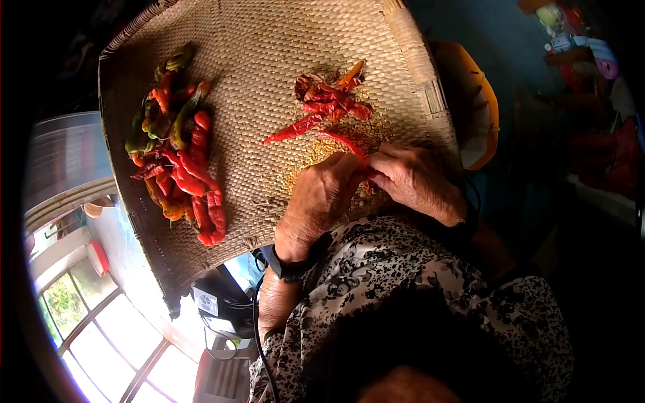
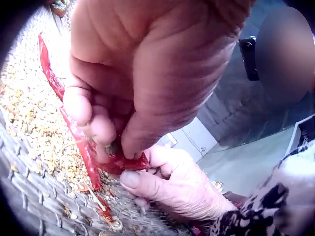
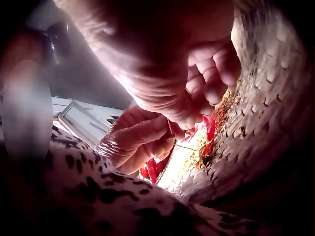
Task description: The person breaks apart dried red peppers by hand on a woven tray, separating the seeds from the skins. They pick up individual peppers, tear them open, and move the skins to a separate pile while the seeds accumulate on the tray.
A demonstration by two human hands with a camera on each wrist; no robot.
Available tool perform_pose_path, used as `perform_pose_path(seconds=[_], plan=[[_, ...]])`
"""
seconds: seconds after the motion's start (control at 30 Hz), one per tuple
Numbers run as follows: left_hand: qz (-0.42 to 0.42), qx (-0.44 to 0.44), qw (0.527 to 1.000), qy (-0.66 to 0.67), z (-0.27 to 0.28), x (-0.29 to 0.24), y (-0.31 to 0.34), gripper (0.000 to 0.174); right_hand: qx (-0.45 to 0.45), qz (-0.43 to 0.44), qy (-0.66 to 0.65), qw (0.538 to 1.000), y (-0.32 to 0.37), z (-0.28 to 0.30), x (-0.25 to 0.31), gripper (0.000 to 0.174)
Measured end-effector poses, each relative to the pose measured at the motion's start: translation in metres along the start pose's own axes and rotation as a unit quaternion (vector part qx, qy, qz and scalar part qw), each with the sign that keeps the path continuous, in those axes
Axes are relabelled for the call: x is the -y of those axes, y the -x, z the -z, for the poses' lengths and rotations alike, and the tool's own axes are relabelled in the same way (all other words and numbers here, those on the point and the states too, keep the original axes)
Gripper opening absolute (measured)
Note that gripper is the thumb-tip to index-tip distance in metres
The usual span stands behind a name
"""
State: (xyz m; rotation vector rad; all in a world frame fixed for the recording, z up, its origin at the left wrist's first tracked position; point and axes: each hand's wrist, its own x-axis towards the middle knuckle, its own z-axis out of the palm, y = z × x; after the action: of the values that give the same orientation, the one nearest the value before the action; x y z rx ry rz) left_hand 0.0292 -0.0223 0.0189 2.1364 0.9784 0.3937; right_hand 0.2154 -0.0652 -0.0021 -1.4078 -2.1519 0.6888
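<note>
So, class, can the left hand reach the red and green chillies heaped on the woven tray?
Probably yes: only bare woven tray lies between the left hand and the red and green chilli heap, though it pinches a red chilli.

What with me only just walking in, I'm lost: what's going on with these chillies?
A person works over a woven tray. The left hand and right hand both pinch one red chilli above a scatter of loose seeds. A pile of red and green chillies lies at the tray's left side, a smaller heap of red ones beyond the hands.
</note>
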Motion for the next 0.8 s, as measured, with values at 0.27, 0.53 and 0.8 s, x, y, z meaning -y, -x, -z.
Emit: perform_pose_path(seconds=[0.27,0.53,0.8], plan=[[-0.015,-0.022,0.998,0.057,0.000,0.005,-0.005,0.009,-0.005,-0.078,-0.101,0.992,0.001,0.003,-0.004,0.014],[-0.005,-0.107,0.988,-0.110,-0.005,0.023,-0.016,0.008,-0.237,-0.097,-0.800,0.542,0.005,0.027,-0.042,0.030],[0.032,-0.083,0.985,-0.150,-0.003,0.020,-0.014,0.003,-0.131,-0.096,-0.275,0.947,-0.006,-0.001,-0.017,0.032]])
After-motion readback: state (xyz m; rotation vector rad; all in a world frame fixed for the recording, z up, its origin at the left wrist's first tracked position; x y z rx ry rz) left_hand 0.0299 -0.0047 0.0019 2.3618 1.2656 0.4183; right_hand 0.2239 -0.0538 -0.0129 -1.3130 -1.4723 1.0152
